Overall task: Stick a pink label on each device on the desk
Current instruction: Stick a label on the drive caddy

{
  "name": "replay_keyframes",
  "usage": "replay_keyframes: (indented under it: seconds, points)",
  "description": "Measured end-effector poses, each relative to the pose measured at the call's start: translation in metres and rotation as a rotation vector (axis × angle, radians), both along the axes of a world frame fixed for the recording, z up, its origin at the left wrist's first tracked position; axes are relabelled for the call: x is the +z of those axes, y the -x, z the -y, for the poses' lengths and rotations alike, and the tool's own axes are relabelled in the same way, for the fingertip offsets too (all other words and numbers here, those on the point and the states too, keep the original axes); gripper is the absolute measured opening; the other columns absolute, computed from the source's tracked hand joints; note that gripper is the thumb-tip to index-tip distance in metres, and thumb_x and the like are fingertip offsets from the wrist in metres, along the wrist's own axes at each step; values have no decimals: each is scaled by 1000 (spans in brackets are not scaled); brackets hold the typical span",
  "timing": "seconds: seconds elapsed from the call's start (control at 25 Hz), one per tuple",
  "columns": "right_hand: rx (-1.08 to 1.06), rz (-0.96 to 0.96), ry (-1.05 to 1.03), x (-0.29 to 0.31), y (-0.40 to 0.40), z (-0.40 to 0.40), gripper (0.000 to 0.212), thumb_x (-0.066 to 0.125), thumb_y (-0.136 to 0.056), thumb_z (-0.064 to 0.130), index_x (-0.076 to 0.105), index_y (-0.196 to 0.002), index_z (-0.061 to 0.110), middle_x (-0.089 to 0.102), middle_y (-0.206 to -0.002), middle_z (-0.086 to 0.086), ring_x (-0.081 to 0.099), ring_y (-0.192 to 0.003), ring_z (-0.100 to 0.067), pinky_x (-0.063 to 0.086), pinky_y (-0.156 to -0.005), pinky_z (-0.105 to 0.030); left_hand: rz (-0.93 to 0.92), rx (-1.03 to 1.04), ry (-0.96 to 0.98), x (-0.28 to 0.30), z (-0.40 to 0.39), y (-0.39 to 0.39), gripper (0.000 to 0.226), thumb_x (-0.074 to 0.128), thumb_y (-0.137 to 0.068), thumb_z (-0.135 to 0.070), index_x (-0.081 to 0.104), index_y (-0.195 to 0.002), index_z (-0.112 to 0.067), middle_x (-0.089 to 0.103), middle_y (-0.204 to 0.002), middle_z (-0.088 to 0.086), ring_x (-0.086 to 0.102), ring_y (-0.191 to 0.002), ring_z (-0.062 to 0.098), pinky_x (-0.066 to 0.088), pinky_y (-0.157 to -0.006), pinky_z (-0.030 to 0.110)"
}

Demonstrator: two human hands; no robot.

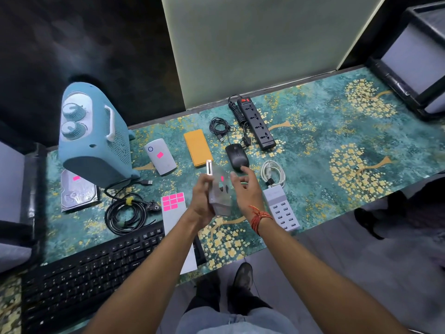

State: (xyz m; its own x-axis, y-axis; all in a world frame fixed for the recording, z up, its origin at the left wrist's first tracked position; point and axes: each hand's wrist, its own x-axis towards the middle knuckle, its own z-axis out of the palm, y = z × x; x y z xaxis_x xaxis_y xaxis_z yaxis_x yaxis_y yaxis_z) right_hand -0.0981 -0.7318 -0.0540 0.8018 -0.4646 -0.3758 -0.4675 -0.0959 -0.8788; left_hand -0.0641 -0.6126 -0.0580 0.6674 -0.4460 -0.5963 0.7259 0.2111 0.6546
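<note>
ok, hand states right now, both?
Left hand: grips the grey device, held above the desk.
Right hand: fingers loosely curled at the device by its pink label; grip cannot be told.

A grey adapter (220,194) with a pink label (222,178) on its face is tilted just above the label sheet (173,208), whose remaining pink squares sit at its top.

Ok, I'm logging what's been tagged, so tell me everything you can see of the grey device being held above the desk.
The grey device is a blurred, pale, plastic-looking block with dark socket-like cutouts on its upper face and a white end piece at its far tip. A small pink label sits on that face. It is held above the desk, tilted away from the person. The left hand grips its left side; the right hand is at its right edge, fingers loosely curled.
</note>
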Motion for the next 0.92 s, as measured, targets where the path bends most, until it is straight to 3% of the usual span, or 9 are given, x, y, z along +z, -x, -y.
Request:
replay_keyframes:
  seconds: [0.08,0.16,0.28,0.36,0.48,0.6,0.8,0.92]
  points:
    - [-25,4,-39,-4,6,0,40,43,-96,52,58,-116,21,64,-108,-7,59,-87,-14,54,-78,-31,247,-138,-361,-11,5,-3,64,65,-71,-42,48,-129,-18,58,-107,13,59,-82,22,53,-69,35]
    - [-109,-19,-129,-8,8,4,49,37,-93,61,63,-97,21,68,-99,-10,65,-89,-25,55,-83,-45,539,-293,-683,-27,4,-7,83,72,-61,-48,40,-135,-29,52,-119,10,54,-101,25,51,-87,42]
    - [-253,-99,-252,-17,14,16,42,44,-93,57,65,-91,21,70,-90,-3,66,-81,-22,55,-74,-39,895,-605,-982,-35,0,-4,114,70,-52,-64,20,-148,-29,33,-139,5,34,-125,28,34,-108,44]
    - [-260,-146,-265,-26,23,20,22,59,-92,39,66,-84,20,70,-86,-2,64,-80,-23,54,-74,-39,1023,-769,-1050,-34,1,-1,122,69,-52,-66,10,-153,-27,21,-151,8,23,-139,31,22,-116,49]
    - [-109,-217,-55,-41,37,23,4,71,-83,17,72,-80,20,72,-87,-3,66,-85,-21,56,-88,-41,1100,-954,-1140,-44,5,3,128,74,-58,-63,-2,-154,-27,10,-159,11,9,-147,33,9,-119,55]
    - [24,-291,139,-50,44,24,19,72,-82,14,74,-100,9,74,-98,-9,67,-91,-21,53,-90,-33,1111,-1038,-1187,-54,6,9,129,75,-62,-62,-7,-155,-25,9,-160,10,6,-149,31,5,-119,58]
    - [123,-285,306,-50,40,22,20,67,-86,14,74,-103,10,75,-103,-9,68,-97,-25,54,-91,-34,1101,-896,-1122,-53,-8,12,122,68,-66,-70,1,-156,-22,18,-158,10,14,-147,29,9,-119,55]
    - [118,-285,311,-50,44,23,20,66,-87,11,74,-105,8,74,-105,-11,67,-98,-26,52,-91,-30,1057,-596,-1090,-47,-34,16,100,61,-77,-68,20,-153,-19,29,-154,10,23,-144,28,17,-120,48]
